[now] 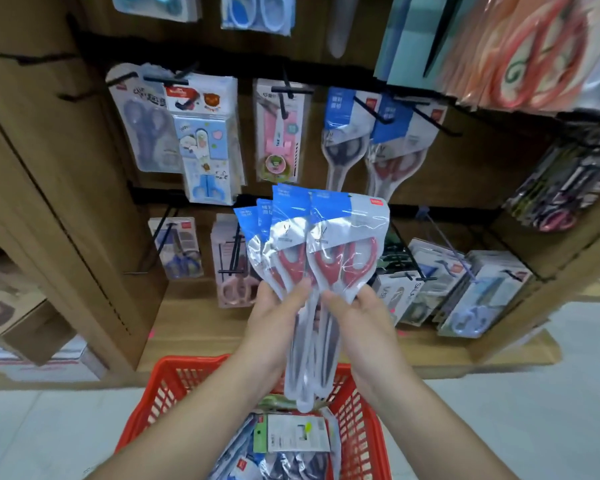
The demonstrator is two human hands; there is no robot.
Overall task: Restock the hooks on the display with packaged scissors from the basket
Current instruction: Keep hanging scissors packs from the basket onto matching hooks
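A fanned bunch of packaged scissors is gripped upright by the left hand and right hand above the basket, just below the matching hook.

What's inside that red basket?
More packaged scissors, a green-and-white card on top. The held bundle covers part of the red basket; lower layers are hidden.

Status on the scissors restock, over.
Left hand, right hand: both gripping fanned red-handled scissors in clear blue-topped packs. Above red plastic basket, none hooked yet. Ahead, black wire hook, path open.
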